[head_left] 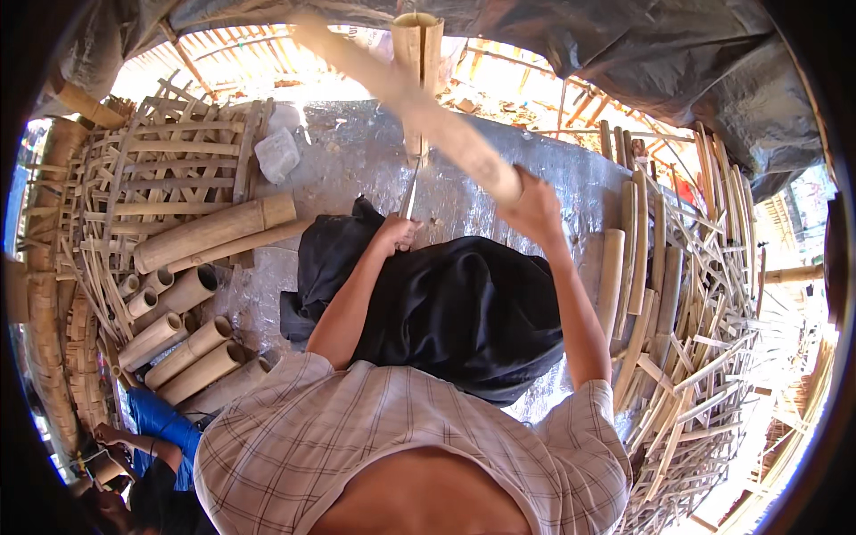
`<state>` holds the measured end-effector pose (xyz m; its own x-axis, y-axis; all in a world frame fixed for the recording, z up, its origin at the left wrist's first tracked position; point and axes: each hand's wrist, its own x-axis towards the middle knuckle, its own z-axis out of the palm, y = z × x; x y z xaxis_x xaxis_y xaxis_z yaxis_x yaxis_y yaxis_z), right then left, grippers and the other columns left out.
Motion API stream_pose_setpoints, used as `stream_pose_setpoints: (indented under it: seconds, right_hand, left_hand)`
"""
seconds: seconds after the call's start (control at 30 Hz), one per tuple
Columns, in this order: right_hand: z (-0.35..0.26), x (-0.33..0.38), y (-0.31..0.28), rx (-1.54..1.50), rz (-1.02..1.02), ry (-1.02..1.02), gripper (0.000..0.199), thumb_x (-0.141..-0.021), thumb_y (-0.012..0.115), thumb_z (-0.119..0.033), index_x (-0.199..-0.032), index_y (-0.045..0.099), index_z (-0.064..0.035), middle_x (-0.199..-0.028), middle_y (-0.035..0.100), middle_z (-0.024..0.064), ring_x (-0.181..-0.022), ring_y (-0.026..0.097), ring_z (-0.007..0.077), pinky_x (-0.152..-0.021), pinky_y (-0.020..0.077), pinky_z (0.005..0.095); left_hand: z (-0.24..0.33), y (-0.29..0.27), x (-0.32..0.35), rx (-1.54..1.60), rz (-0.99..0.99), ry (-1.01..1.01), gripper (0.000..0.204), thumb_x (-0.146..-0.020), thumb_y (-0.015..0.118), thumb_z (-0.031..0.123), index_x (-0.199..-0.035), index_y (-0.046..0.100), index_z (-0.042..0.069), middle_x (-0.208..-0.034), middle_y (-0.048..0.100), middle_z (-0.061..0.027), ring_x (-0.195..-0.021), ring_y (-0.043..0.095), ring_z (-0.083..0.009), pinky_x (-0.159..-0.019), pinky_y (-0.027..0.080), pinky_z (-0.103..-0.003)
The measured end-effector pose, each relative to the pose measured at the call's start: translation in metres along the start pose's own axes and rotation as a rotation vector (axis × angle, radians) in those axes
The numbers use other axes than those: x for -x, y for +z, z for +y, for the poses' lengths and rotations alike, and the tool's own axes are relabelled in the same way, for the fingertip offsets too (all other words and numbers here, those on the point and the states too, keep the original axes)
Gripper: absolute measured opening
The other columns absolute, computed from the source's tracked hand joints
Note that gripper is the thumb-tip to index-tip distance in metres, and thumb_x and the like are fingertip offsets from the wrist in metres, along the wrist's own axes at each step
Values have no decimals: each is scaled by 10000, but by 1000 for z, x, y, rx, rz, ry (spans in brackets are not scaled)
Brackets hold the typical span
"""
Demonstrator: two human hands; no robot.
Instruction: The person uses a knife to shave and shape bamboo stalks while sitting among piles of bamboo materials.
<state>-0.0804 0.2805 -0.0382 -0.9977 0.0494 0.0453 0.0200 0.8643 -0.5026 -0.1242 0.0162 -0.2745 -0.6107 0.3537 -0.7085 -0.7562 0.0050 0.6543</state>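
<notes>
Bamboo pole upright, blade below

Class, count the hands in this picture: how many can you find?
3: left hand gripping a knife, right hand raising a wooden club, another person's hand lower left. Others may be hidden.

Around the grey tarpaulin sheet covering the ground, woven bamboo lattice panels lie left, split strips pile right, a dark tarp roof hangs above, sunlight beyond.
</notes>
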Motion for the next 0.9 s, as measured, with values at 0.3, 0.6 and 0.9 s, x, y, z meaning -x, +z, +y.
stream_pose_setpoints:
  seconds: [0.3, 0.6, 0.9]
  right_hand:
    - [84, 19, 126, -22, -163, 194, 451, -744, 770, -176, -1164, 706, -23, -1029, 742, 258, -973, 737, 395, -842, 574, 457]
    - [65, 14, 65, 142, -241, 155, 556, -633, 788, -206, -1161, 698, -60, -995, 743, 218, -976, 724, 390, -852, 573, 470]
    - [9, 16, 33, -480, 119, -43, 466, -701, 765, -120, -1146, 661, -27, -950, 724, 266, -928, 710, 439, -781, 569, 455]
  left_hand:
    - [11, 4, -3, 55, -81, -7, 153, -946, 693, 118, -979, 545, 97, -572, 388, 63, -413, 321, -65, -393, 217, -281]
    - [-2, -10, -22, -3, 8, 10, 181, -928, 696, 101, -1017, 539, 86, -565, 374, 71, -384, 321, -57, -366, 214, -278]
    - [-14, 0, -27, 19, -69, -33, 217, -934, 732, 121, -963, 518, 144, -579, 383, 80, -399, 307, -58, -384, 213, -272]
